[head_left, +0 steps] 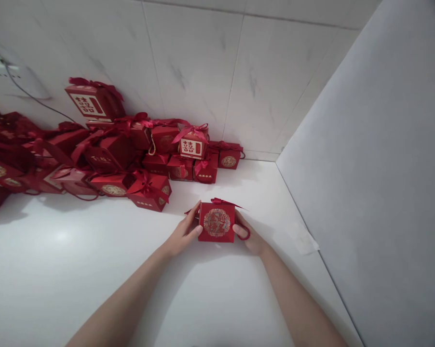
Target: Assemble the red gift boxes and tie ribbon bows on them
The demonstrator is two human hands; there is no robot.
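Between my two hands is a red gift box (216, 222) with a round gold-and-silver emblem on the side facing me and a red ribbon on top. My left hand (184, 233) grips its left side, thumb at the front edge and fingers behind. My right hand (251, 237) holds the right side, its thumb on the front edge. A dark red cord loop (244, 234) shows beside my right thumb. I cannot tell whether the box rests on the white table (217, 294) or is slightly lifted.
Many similar red ribboned boxes (112, 150) are piled along the tiled wall (196, 62) at the back left. The nearest one (150, 193) lies left of my hands. A grey-white panel (376, 159) rises on the right, with a whitish scrap (304, 239) by its foot. A thin cable (33, 96) hangs at far left.
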